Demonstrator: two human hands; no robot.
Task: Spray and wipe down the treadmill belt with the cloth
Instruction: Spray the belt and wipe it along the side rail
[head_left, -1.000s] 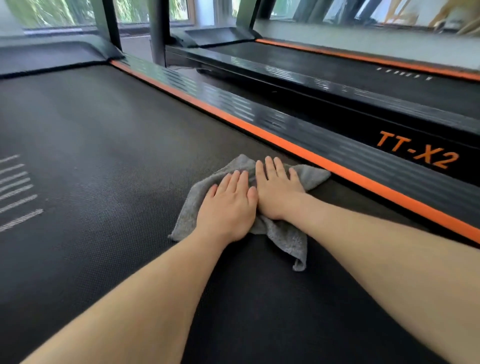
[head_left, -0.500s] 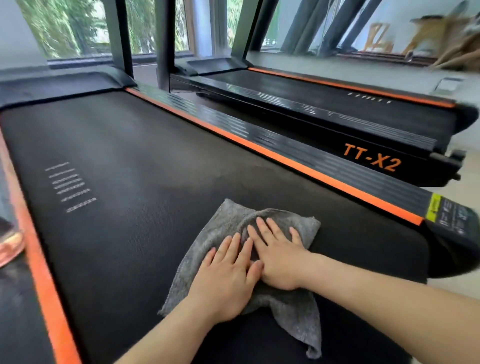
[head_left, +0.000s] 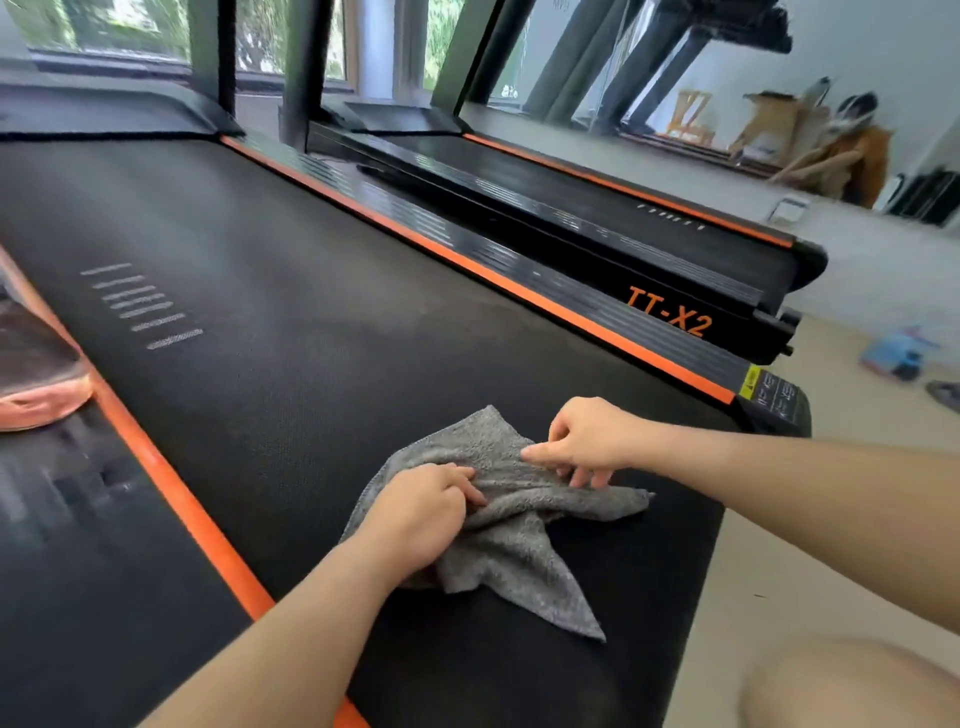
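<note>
A crumpled grey cloth (head_left: 511, 540) lies on the black treadmill belt (head_left: 270, 332) near its rear end. My left hand (head_left: 423, 512) sits on the cloth's left part with fingers curled into a fold. My right hand (head_left: 589, 441) pinches a raised fold of the cloth from the right side. One corner of the cloth trails toward me. No spray bottle is in view.
Orange strips (head_left: 187, 512) edge both sides of the belt. A pinkish object (head_left: 36, 379) rests on the left side rail. A second treadmill marked TT-X2 (head_left: 670, 317) stands to the right, with bare floor (head_left: 852, 447) and small items beyond. My knee (head_left: 852, 686) shows at the lower right.
Both hands slid the cloth back toward the belt's rear end. They went from lying flat on it to gripping it, bunching the cloth up.
</note>
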